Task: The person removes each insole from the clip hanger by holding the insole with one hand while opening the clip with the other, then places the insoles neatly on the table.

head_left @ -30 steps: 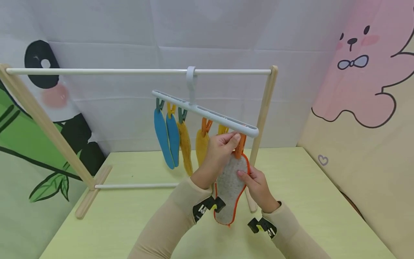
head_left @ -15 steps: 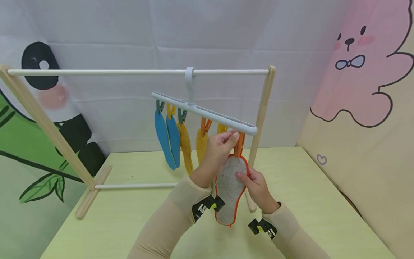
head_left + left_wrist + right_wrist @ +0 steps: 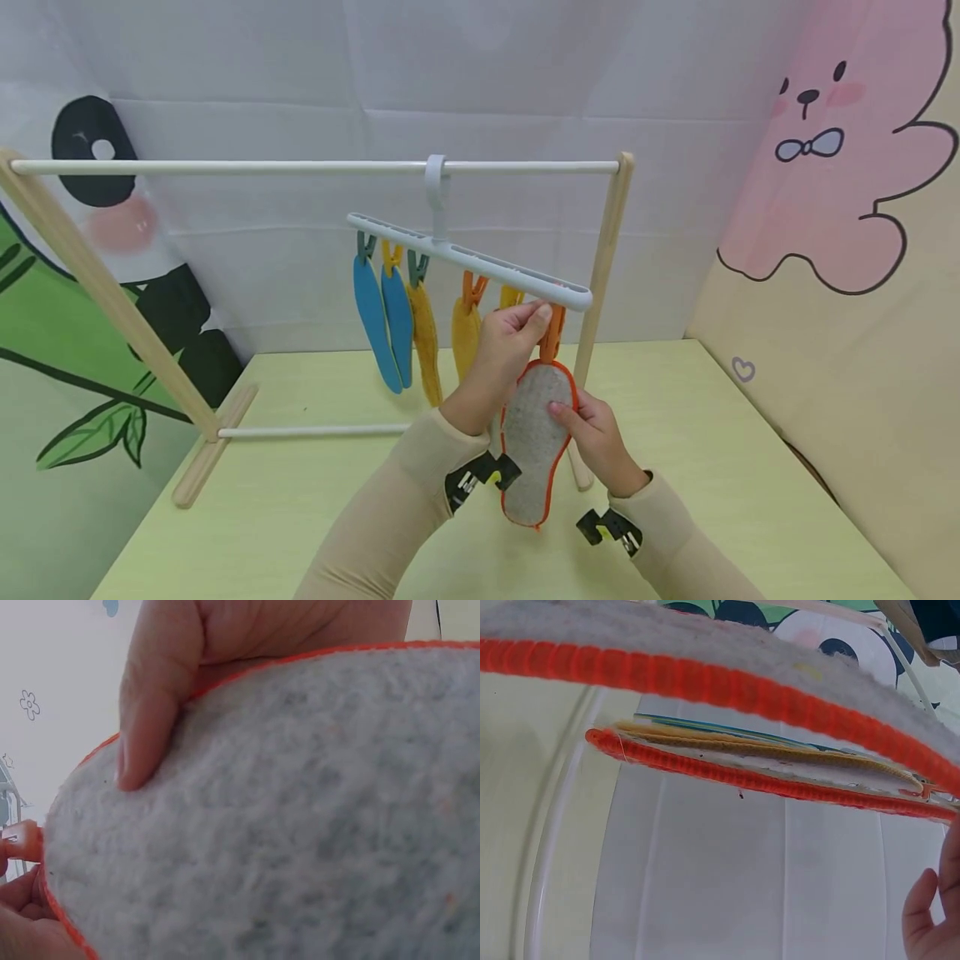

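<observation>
A grey felt insole (image 3: 536, 433) with an orange stitched edge hangs upright below the right end of a pale grey hanger (image 3: 472, 260). My left hand (image 3: 498, 354) pinches an orange clothespin (image 3: 552, 335) above the insole, whose top edge meets the clothespin's lower end. Whether the clothespin clamps it cannot be told. My right hand (image 3: 600, 437) grips the insole's right edge; its thumb (image 3: 150, 712) lies flat on the felt in the left wrist view. The right wrist view shows a second orange-edged insole (image 3: 780, 784) behind. Part of a hand (image 3: 934, 915) shows there too.
Blue insoles (image 3: 375, 321) and yellow insoles (image 3: 425, 342) hang from clothespins farther left. The hanger hooks over a white rod (image 3: 262, 167) between wooden posts (image 3: 602, 250). The rack stands on a pale yellow table (image 3: 712, 433), with a grey cloth backdrop (image 3: 495, 83) behind.
The grey insole has slipped down slightly, so the clothespin overlaps its top edge less. The hanger's right end and the left hand have shifted a little left. Both hands keep their grips.
</observation>
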Motion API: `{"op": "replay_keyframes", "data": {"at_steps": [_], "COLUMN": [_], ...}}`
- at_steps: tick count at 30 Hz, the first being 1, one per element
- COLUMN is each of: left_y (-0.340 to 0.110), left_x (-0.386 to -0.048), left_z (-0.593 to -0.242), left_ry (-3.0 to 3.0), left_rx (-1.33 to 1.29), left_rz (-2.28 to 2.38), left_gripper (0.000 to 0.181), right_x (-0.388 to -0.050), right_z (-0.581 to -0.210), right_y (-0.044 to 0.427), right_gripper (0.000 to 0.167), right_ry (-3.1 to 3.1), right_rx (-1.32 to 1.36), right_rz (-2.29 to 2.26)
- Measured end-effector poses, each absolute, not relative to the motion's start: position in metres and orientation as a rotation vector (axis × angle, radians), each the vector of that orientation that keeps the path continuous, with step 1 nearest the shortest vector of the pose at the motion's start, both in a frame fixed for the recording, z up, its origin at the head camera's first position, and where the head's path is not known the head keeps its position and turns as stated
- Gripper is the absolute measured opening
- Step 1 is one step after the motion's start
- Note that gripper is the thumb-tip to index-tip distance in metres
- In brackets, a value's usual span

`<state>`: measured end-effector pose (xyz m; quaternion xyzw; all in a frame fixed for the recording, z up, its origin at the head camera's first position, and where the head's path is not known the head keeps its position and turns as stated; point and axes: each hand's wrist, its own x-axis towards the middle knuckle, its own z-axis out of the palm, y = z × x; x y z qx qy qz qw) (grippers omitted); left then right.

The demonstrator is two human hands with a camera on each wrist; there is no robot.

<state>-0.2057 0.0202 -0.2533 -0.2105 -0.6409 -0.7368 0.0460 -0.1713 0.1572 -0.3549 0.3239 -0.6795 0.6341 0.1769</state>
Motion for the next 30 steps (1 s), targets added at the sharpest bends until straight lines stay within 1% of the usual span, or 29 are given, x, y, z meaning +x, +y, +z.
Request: {"op": "replay_keyframes", "data": {"at_steps": [6,15,24,30], "left_y": [0.0185,0.0209,0.0192,0.0176], "left_x": [-0.2066,-0.2044,-0.2041,-0.2044], "left_z": [-0.2538,-0.2544,-0.2531,-0.253], "left_ry": [-1.917,-1.913,-1.93,-1.983], "left_rx": [-0.681,-0.673,-0.721,-0.694], "left_rz": [-2.238,-2.234,-2.224,-2.264], "left_gripper": [0.027,0.027,0.026,0.029], "right_x": [-0.1731,-0.1725,-0.1726,-0.1721], "right_z": [-0.3563,-0.3583,-0.3592,-0.3596], "right_y": [0.1582,0.1582,0.1567,0.1556], "right_gripper": [0.022,0.021,0.025,0.02], "right_ry": [-1.929,-1.937,-1.913,-1.932], "right_rx": [0.923,0.899,0.932,0.913], "right_rz": [1.798,1.799,1.818,1.786]}}
